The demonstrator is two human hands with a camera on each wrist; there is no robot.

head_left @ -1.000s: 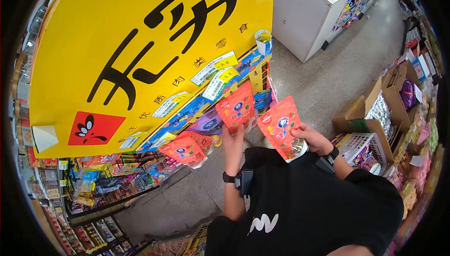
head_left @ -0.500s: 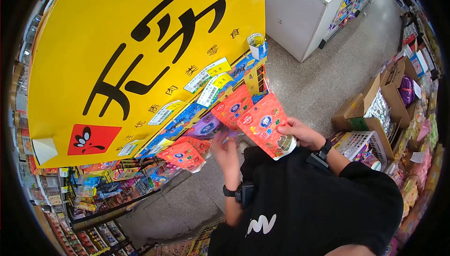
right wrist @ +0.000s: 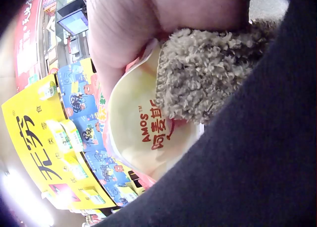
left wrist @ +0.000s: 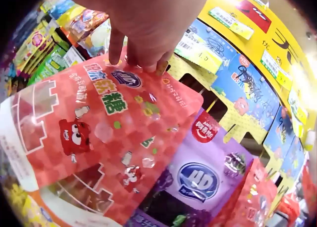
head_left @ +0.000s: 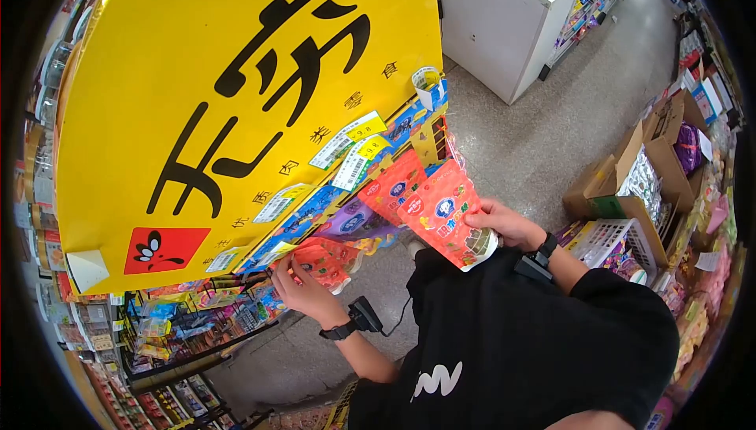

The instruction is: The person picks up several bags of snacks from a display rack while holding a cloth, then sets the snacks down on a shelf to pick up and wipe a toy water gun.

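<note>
A red candy pouch [head_left: 442,213] with a white base is in my right hand [head_left: 508,224], whose fingers and thumb grip its right edge. In the right wrist view a fuzzy grey-brown cloth [right wrist: 203,73] lies against the pouch's white base [right wrist: 148,123], under the hand. My left hand [head_left: 305,292] is at the left end of the rack row, fingers curled at the top of another red candy pouch [left wrist: 99,118] and pinching it. Beside that pouch hangs a purple candy pouch [left wrist: 198,180]. One more red pouch [head_left: 386,190] sits partly hidden behind the one in my right hand.
A large yellow sign [head_left: 260,115] with price tags stands above the hanging pouches. A white counter [head_left: 512,36] is beyond it. To the right are open cardboard boxes [head_left: 598,190] and a white basket [head_left: 642,245]; snack racks [head_left: 157,398] line the lower left.
My left hand has left the middle red pouch and moved left to the pouch at the row's left end. My right hand has brought its pouch left, over the middle one.
</note>
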